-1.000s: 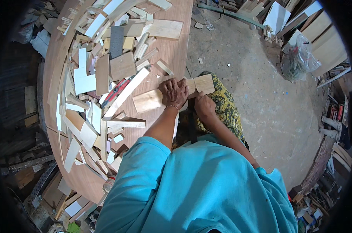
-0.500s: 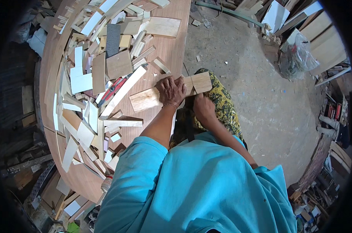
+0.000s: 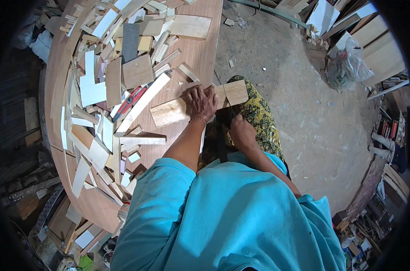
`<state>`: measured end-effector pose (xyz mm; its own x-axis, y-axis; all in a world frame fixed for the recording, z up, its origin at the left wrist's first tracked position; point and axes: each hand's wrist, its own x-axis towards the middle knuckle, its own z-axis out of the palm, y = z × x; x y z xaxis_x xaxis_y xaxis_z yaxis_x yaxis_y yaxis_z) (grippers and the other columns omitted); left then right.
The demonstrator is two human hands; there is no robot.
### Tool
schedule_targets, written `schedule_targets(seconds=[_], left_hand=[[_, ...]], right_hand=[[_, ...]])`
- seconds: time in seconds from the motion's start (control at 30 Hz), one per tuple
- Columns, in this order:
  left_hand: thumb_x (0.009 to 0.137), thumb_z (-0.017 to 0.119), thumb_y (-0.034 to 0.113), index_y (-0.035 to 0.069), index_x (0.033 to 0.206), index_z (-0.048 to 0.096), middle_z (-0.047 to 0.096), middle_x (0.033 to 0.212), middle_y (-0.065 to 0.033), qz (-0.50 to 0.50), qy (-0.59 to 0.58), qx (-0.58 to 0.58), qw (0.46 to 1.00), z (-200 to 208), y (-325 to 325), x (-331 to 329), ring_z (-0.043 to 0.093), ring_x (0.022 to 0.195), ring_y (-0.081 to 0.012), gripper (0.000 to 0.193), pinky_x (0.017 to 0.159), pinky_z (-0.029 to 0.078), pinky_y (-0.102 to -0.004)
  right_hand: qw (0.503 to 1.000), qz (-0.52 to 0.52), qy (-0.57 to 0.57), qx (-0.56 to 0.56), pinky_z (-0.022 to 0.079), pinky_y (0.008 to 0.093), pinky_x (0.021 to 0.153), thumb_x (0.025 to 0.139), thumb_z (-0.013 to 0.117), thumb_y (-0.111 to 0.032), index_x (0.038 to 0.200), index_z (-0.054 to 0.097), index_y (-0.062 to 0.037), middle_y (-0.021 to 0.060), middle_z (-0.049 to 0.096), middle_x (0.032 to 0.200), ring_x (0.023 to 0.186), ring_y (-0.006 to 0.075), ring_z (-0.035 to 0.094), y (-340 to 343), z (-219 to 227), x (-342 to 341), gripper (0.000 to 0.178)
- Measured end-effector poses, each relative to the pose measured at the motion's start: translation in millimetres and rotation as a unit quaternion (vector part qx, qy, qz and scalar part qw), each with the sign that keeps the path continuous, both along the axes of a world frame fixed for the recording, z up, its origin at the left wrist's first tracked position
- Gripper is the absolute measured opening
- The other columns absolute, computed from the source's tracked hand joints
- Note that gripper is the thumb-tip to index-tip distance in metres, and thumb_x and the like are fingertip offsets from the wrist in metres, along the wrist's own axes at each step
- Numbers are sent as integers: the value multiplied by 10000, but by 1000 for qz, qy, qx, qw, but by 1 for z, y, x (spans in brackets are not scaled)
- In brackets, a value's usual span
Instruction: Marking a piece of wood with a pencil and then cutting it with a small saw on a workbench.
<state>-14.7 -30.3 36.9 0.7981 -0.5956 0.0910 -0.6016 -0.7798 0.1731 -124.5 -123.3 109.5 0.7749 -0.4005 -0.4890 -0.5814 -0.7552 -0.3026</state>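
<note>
A pale wooden board [image 3: 169,112] lies slantwise across the table's right edge, its far right end sticking out over my patterned trouser leg. Pressed down on its middle is my left hand [image 3: 200,102], closed over the wood with the fingers bent. My right hand [image 3: 243,132] is a fist just beyond the table edge, close below the board. From it a thin saw blade [image 3: 227,97], seen nearly edge-on, runs up across the board near its right end. The saw's handle is hidden in the fist.
The wood-topped table [image 3: 193,58] carries a heap of offcuts, white strips and a dark grey block [image 3: 130,43]. A red-and-black tool [image 3: 131,103] lies among them. To the right is a concrete floor [image 3: 304,122], with a clear plastic bag [image 3: 351,63] by leaning panels.
My right hand has drawn back a little toward my body and to the right. More of the saw blade now shows between it and the board. My left hand and the board stay nearly in place.
</note>
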Motion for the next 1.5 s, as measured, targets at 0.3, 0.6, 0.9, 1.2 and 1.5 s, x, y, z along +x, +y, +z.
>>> schedule_targets(seconds=[0.3,0.6,0.9,1.2,1.5], left_hand=[[766,439,331,164,1028,492,411,950,-133,-6,-10,9,1000,-7,-9,1,373,932,-313,315,788,278,-465],[759,453,323,157,1035,488,408,968,-144,12,-12,-2,1000,-5,-5,4,370,936,-317,324,797,269,-477],[771,428,324,139,1021,490,403,978,-161,8,3,2,1000,-9,-3,2,367,936,-326,317,791,267,-483],[772,423,329,153,1034,491,403,995,-157,20,-13,-12,1000,-13,-11,5,368,942,-325,323,793,270,-486],[781,413,351,152,1054,487,401,992,-148,10,-6,3,1000,-8,-4,3,357,957,-323,346,804,267,-479]], right_hand=[[997,-69,-38,14,468,440,580,817,356,-153,785,463,3,238,571,704,655,353,585,-7,-31,30,191],[999,-22,14,-18,480,407,537,790,386,-136,751,470,-6,204,576,668,642,328,594,2,-8,11,160],[998,-48,24,30,472,430,576,815,372,-169,769,459,4,218,575,697,670,367,579,2,10,-7,199],[999,-31,-27,30,466,432,604,807,350,-161,819,468,22,230,573,728,700,369,576,-13,-29,35,218],[997,-52,35,37,465,430,626,801,342,-138,804,467,13,229,573,728,713,361,577,2,4,-2,197]])
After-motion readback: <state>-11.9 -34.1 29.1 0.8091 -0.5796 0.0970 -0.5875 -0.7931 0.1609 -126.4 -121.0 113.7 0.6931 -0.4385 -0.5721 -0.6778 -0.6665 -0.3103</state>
